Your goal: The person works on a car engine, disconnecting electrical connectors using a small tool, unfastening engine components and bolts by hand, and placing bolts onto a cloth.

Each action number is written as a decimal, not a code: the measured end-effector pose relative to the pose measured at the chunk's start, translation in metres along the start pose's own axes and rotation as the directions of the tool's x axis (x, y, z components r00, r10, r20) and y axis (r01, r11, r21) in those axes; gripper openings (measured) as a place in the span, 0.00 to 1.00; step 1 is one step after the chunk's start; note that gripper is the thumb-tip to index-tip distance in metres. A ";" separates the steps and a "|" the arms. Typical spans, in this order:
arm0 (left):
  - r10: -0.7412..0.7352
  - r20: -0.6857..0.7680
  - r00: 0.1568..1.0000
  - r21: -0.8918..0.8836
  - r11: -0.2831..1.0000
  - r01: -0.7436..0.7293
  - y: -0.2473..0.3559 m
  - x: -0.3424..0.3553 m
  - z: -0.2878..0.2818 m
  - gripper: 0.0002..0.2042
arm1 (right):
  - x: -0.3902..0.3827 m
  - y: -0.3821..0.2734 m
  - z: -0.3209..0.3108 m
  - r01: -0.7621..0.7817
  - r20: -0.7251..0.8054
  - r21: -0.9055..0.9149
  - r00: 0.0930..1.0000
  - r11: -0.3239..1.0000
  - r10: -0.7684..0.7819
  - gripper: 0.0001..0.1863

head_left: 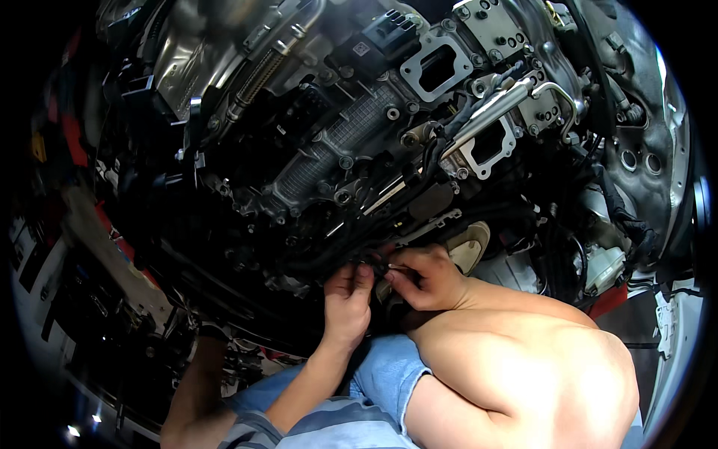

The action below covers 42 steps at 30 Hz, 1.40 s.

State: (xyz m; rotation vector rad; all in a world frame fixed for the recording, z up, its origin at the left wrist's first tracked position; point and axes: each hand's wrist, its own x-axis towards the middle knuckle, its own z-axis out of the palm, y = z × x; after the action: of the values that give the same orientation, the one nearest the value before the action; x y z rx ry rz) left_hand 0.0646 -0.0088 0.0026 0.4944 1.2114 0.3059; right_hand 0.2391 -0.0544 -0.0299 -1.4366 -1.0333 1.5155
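Observation:
Both my hands meet low in an engine bay, at the near side of the engine (336, 150). My left hand (348, 303) is closed, its thumb and fingers pinching a small dark part (374, 260) that looks like a cable end or connector. Close beside it, my right hand (428, 278) is closed too, thumb against forefinger. A thin, light-tipped piece (394, 267) shows at its fingertips, touching or nearly touching the dark part. Its kind is too small to tell. Dark hoses and cables run just beyond my fingers, partly lost in shadow.
Two metal flanged ports (436, 96) open on the engine's upper right, with a metal pipe (497, 112) running between them. A beige shoe (468, 247) rests behind my right hand. A whitish reservoir (604, 268) stands at right. My bent legs in blue shorts (389, 367) frame the near side.

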 end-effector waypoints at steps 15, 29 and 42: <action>0.070 -0.119 0.990 -0.088 0.993 -0.081 0.005 -0.003 0.010 0.16 | 0.002 0.002 0.001 0.014 0.022 0.071 1.000 0.997 -0.016 0.11; 0.030 -0.142 0.989 -0.053 0.998 -0.038 -0.007 -0.013 0.025 0.19 | 0.003 0.000 -0.016 -0.151 0.003 0.299 0.988 0.942 0.158 0.10; 0.086 -0.231 0.969 0.036 0.996 -0.080 0.001 -0.011 0.025 0.21 | -0.005 0.003 -0.054 -0.160 0.234 -0.183 0.951 0.970 0.201 0.07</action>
State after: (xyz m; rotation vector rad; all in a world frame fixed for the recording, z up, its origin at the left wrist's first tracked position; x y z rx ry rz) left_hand 0.0850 -0.0186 0.0185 0.5443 1.4260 0.4292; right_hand 0.2928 -0.0579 -0.0328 -1.5122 -1.2276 1.8184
